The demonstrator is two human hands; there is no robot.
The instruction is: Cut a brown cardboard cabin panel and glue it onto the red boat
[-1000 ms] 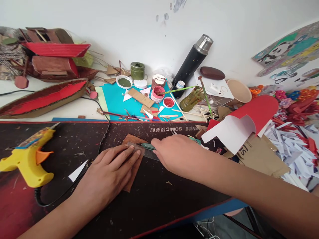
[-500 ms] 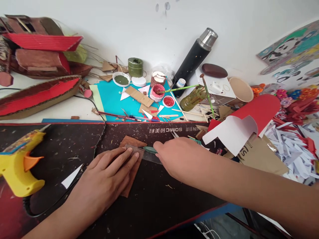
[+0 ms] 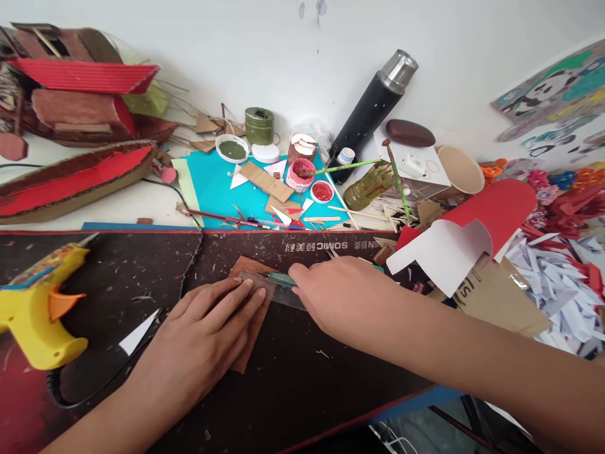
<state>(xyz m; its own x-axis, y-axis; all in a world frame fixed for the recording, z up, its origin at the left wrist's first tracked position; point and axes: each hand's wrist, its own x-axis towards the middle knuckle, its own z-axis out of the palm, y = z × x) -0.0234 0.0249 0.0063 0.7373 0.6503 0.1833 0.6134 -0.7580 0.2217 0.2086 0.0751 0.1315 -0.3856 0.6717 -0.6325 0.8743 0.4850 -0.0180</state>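
My left hand (image 3: 208, 328) lies flat with its fingers stretched out, pressing a greyish, see-through ruler (image 3: 290, 298) onto a reddish-brown piece of cardboard (image 3: 255, 334). In my right hand (image 3: 331, 293) is a craft knife with a green handle (image 3: 278, 278). Its thin blade points left and lies along the upper edge of the ruler, over the cardboard. Whether the blade tip cuts into the surface is too small to tell. My palm and fingers cover part of the cardboard and the ruler's left end.
A yellow glue gun (image 3: 45, 309) and a white paper scrap (image 3: 138, 333) lie left on the dark mat (image 3: 302, 391). Behind are model boats (image 3: 80, 183), paint jars (image 3: 300, 174) and a black thermos (image 3: 373, 107). Rolled red paper (image 3: 501, 208) and white paper pieces (image 3: 562, 296) lie right.
The knife and my right hand have shifted slightly left along the ruler's upper edge. My left hand keeps its place on the ruler. The whole view has moved a little.
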